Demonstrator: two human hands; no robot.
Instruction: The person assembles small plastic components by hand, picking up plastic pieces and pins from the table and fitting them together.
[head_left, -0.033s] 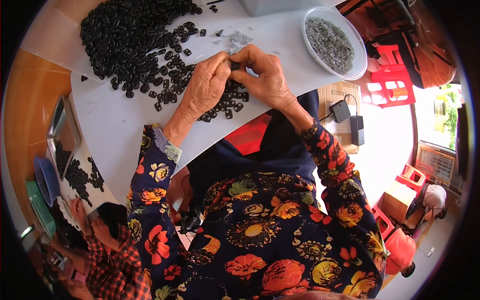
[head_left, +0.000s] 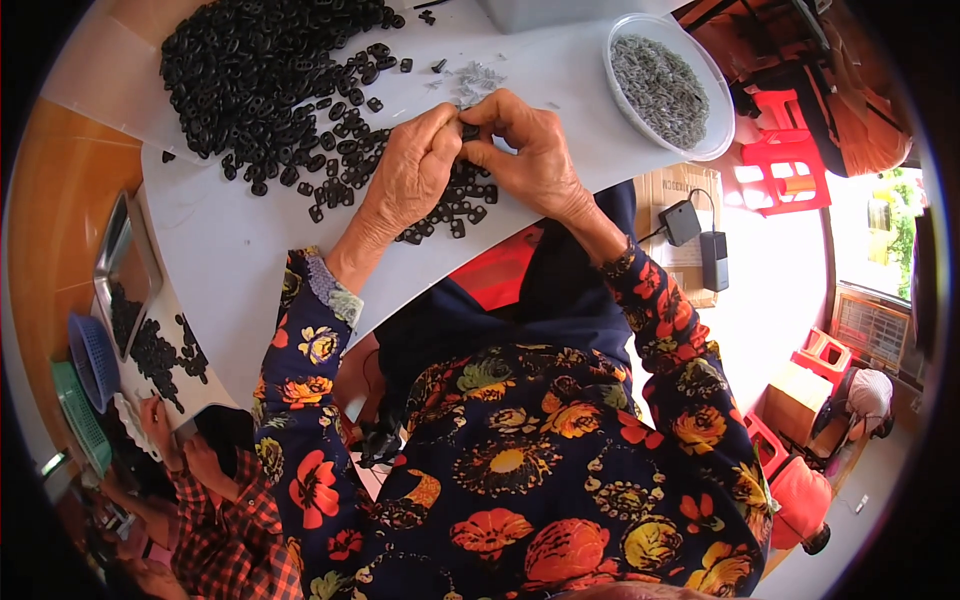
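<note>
Over the white table, my left hand (head_left: 415,168) and my right hand (head_left: 525,150) meet with thumbs and fingertips pinched together. Between them is a small black plastic piece (head_left: 469,131), mostly covered by the fingers. Any smaller part in the pinch is hidden. Beyond the fingertips lie small clear pieces (head_left: 474,78) and one dark peg-like bit (head_left: 438,66). A large heap of black plastic pieces (head_left: 265,85), many with holes, spreads to the left. More loose black pieces (head_left: 460,205) sit below my hands, near the table edge.
A round clear tub (head_left: 722,135) of small greyish-clear pieces stands at the right. Below it are a cardboard box (head_left: 660,185) and black adapters (head_left: 682,223). At lower left, a co-worker's hands (head_left: 160,430) are near a metal tray (head_left: 148,262) and blue basket (head_left: 92,360). Red stools (head_left: 785,165) stand at right.
</note>
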